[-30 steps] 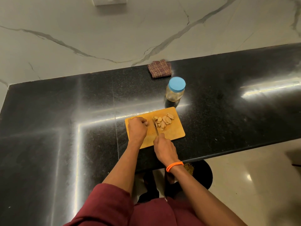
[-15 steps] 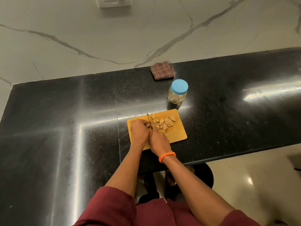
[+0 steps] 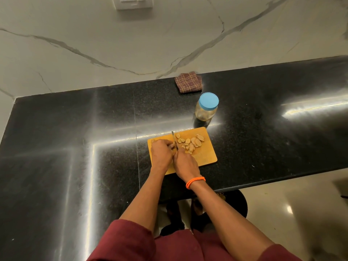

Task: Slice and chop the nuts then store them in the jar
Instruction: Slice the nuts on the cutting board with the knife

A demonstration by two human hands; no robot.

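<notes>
A yellow cutting board (image 3: 206, 157) lies on the black counter with several pale nut slices (image 3: 190, 143) spread over its far half. My right hand (image 3: 185, 163) grips a knife (image 3: 174, 138) whose blade points away from me, just left of the slices. My left hand (image 3: 161, 152) sits on the board's left part with fingers curled, pinching a nut against the blade; the nut is mostly hidden. A clear jar (image 3: 206, 110) with a blue lid stands upright and closed just behind the board.
A folded brown checked cloth (image 3: 188, 82) lies by the marble wall behind the jar. The black counter (image 3: 75, 147) stretches left and right; its front edge runs just right of my wrists. A wall socket (image 3: 134, 2) is at top.
The knife moved left from the middle of the slices to beside my left hand's fingers, and my right hand closed in against the left. The view has shifted slightly.
</notes>
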